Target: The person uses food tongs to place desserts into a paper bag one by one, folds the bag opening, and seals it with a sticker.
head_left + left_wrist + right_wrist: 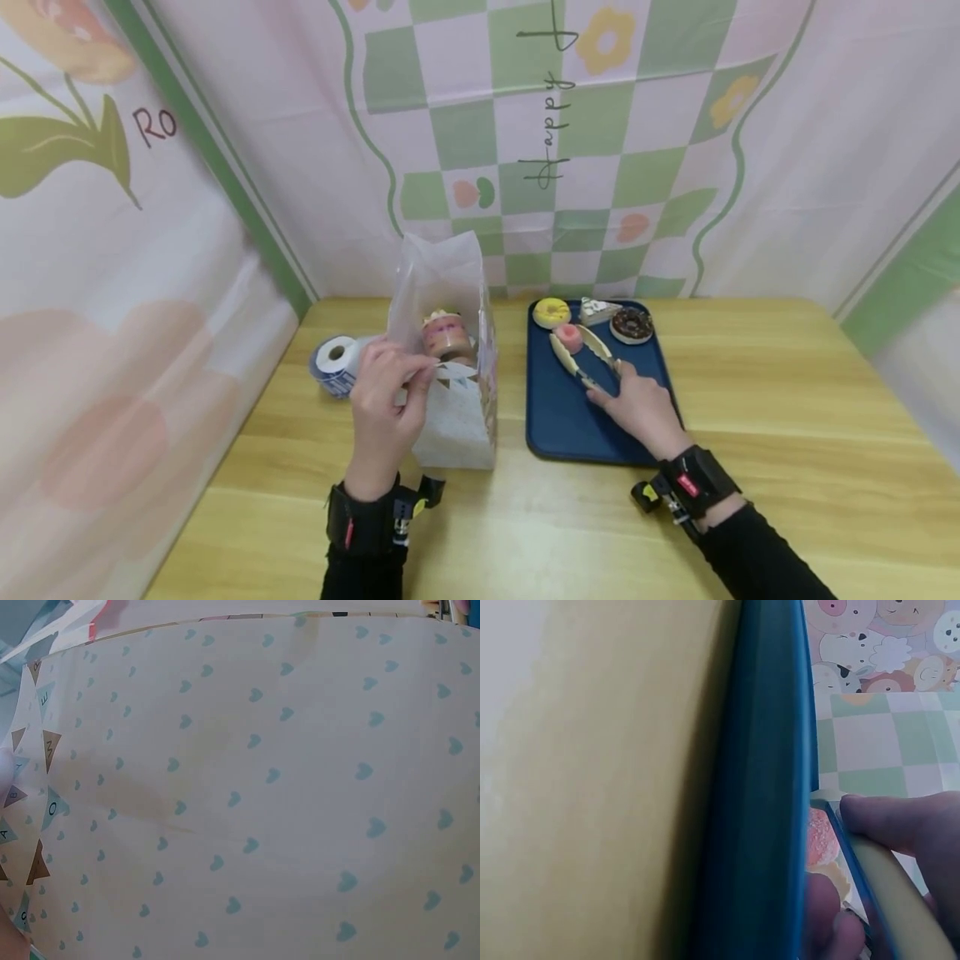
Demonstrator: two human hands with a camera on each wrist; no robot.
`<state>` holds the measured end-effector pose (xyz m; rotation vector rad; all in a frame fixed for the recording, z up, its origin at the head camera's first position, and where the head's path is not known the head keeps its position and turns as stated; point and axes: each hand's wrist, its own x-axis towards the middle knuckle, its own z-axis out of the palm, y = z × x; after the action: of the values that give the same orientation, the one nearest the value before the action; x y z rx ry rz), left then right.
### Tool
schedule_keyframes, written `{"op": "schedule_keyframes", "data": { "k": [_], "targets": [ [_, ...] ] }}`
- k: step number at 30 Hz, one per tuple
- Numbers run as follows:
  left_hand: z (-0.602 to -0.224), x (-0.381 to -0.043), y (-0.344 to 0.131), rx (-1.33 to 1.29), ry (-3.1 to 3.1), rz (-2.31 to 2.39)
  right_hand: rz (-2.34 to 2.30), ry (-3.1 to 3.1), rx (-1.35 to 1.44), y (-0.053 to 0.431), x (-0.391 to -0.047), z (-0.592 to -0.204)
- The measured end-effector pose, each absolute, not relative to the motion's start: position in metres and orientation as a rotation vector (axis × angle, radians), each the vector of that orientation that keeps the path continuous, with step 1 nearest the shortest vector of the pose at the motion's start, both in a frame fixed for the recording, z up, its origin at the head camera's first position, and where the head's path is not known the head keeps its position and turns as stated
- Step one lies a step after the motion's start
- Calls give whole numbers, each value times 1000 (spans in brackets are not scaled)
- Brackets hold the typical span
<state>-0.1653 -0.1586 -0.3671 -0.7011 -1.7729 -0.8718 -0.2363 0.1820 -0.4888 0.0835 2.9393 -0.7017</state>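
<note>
My left hand [390, 400] pinches the near top edge of a standing white paper bag [453, 421]. Inside its mouth shows a pink dessert [446, 335] with a pale top. Small hearts cover the bag [247, 787] in the left wrist view. My right hand [648, 412] grips a pair of tongs [567, 358] over a dark blue tray [551, 421]. The tongs' tips stand apart, one on each side of a small pink pastry [569, 337]. In the right wrist view, fingers hold the tongs [900, 900] beyond the tray's edge [772, 787].
Along the tray's back lie a yellow doughnut [552, 312], a white-topped cake slice [597, 311] and a chocolate doughnut [632, 326]. A white roll in a blue holder [335, 367] stands left of the bag. Behind the wooden table [780, 392] hangs a patterned curtain [517, 125].
</note>
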Motion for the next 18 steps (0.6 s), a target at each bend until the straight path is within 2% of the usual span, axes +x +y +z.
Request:
{"op": "schedule_keyframes", "data": {
  "k": [18],
  "targets": [
    [-367, -164, -156, -710, -1754, -864, -855, 2977, -5, 184, -219, -459]
  ]
}}
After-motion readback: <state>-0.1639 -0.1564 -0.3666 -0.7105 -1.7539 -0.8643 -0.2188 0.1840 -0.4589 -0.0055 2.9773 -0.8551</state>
